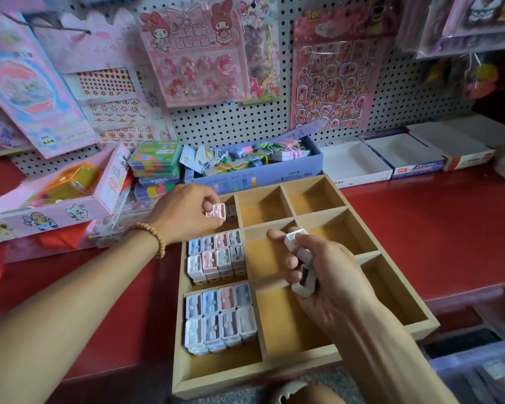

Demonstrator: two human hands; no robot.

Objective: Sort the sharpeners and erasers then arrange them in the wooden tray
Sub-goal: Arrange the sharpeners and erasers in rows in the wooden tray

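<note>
Both hands, left (184, 214) and right (318, 266), fingers curled, gripping.

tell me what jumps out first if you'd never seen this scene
The wooden tray on the red counter, its left compartments packed with pastel sharpeners. The left hand pinches a pink sharpener over the far-left compartment, while the right hand grips white sharpeners. Behind hangs a pegboard of pink sticker sheets.

Sticker sheets (331, 80) hang on pegboard (231, 121) (3 white boxes (405, 156) below).
</note>
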